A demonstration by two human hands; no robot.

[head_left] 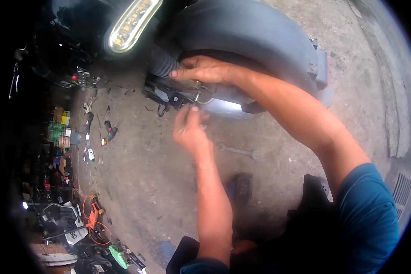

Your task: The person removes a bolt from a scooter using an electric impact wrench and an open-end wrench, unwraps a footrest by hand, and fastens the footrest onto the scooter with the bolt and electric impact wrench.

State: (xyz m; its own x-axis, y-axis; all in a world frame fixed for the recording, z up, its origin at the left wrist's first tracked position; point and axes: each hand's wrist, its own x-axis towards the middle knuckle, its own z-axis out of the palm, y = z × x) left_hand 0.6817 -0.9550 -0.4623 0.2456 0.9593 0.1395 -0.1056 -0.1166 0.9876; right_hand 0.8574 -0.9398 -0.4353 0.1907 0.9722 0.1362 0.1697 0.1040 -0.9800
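My left hand [192,130] is below the rear of a motorbike or scooter. Its fingers are pinched together at a small shiny metal pin, perhaps a bolt [197,97]. My right hand [208,70] reaches in beside the wheel, thumb against the lower end of a ribbed black shock absorber [163,63]. The curled fingers of that hand are partly hidden behind it. Above the right hand is the large black tyre [246,27]. A silver metal plate [223,108] lies right of the left fingertips, next to a dark bracket [174,98].
A wrench [239,150] lies on the concrete floor below the wheel, with a dark block-like object [243,188] nearer me. Cordless drills [109,131] and other tools lie to the left. An orange cable [92,217] and a grey machine [66,223] stand at lower left. A lit lamp [134,23] is above.
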